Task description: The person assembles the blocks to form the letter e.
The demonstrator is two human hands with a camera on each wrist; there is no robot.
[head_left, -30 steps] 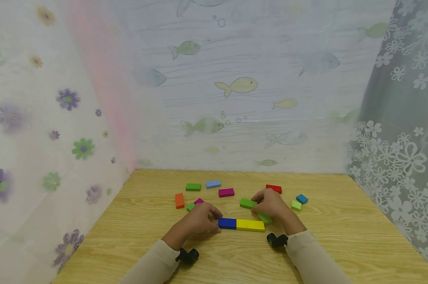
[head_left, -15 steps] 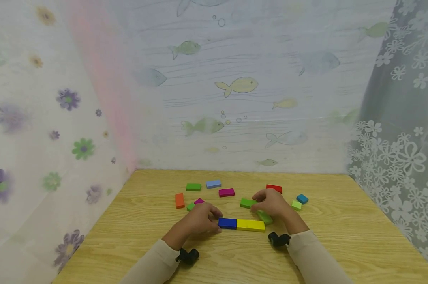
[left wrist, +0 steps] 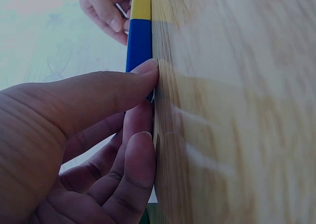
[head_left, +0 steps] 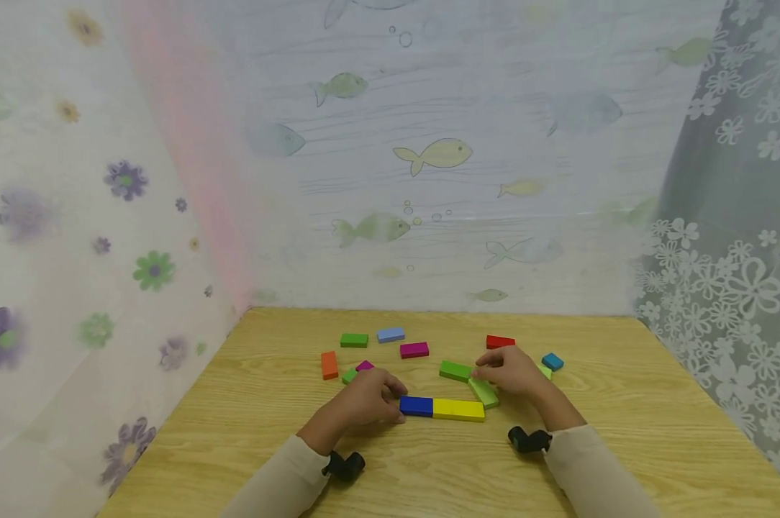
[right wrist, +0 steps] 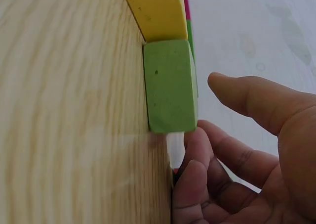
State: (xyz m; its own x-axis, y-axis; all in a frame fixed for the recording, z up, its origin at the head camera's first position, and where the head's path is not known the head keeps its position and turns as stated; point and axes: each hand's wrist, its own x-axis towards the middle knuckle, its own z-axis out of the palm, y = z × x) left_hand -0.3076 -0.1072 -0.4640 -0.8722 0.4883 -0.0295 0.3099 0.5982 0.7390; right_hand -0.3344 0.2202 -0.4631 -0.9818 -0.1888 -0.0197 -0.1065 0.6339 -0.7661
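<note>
A dark blue block point(head_left: 416, 406) and a longer yellow block point(head_left: 458, 410) lie end to end in a row on the table. My left hand point(head_left: 372, 399) pinches the blue block's left end, thumb point(left wrist: 143, 70) on its near side. A light green block point(head_left: 483, 393) slants away from the yellow block's right end, with its near end at the yellow one in the right wrist view. My right hand point(head_left: 514, 370) is just right of the light green block, thumb and fingers apart, nothing between them. Beyond it a green block point(head_left: 455, 371) lies near the light green block's far end.
Loose blocks lie farther back on the wooden table point(head_left: 390, 467): orange point(head_left: 329, 365), green point(head_left: 354, 340), light blue point(head_left: 391, 335), magenta point(head_left: 414, 350), red point(head_left: 501, 342) and blue point(head_left: 552, 362). My right hand partly covers a lime block point(head_left: 545, 372). A patterned curtain hangs behind.
My right hand has drawn off to the right with its fingers parted, uncovering more of the light green block. My left hand stays at the blue block, and the row keeps its place.
</note>
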